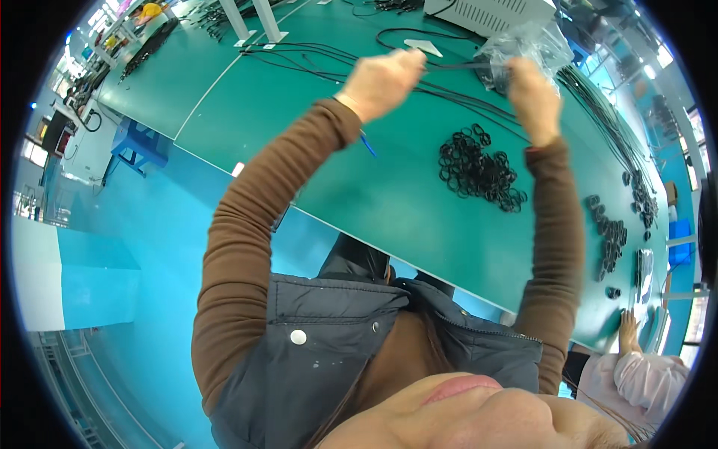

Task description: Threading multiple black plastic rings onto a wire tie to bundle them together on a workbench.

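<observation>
Head view: long green surface [389, 202] running across a bright workshop, teal floor [157, 224] below. Left hand [383, 78] clenched on a black cable [456, 66], right hand [535, 93] gripping its other end, both raised above the surface. Beneath, a heap of black rings [479, 168]; clear plastic bag [527, 45] behind. Blue stool [138, 142] far left; another person's hand [630, 329] resting at the right edge.

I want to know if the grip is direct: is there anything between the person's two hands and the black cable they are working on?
Nothing visible. The left hand and the right hand both close straight on the black cable, stretched between them above the green table. The clear plastic bag lies behind the right hand, not between.
</observation>
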Tool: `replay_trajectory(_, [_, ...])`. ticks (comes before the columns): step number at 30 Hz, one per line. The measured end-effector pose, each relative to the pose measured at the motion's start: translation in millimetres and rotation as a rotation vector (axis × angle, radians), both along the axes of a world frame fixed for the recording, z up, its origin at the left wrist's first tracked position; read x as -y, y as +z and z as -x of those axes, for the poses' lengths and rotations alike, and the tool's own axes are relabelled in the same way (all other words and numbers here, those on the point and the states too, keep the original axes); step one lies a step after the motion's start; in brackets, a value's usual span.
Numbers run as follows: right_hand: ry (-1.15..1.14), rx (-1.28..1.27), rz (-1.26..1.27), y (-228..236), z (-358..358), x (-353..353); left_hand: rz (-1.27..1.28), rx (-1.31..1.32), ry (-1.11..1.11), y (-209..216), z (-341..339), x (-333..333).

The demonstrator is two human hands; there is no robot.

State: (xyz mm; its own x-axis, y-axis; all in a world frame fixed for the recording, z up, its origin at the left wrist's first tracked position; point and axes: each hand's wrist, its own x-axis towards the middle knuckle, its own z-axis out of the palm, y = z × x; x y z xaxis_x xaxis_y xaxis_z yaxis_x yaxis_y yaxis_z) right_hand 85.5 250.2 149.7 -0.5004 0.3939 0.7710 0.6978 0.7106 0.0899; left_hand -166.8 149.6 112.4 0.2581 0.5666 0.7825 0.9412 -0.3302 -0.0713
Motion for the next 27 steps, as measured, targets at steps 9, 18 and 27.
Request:
replay_trajectory(9, [-0.674, 0.020, -0.088, 110, -217, 163, 0.184, 0.127, -0.218, 75, 98, 97])
replay_trajectory(18, [-1.160, 0.577, 0.669, -6, -259, 335, 1.816, 0.639, -0.697, 30, 36, 223])
replay_trajectory(27, [0.450, -0.536, 1.176, -64, -56, 342, 1.775, 1.132, -1.066, -5, -91, 225])
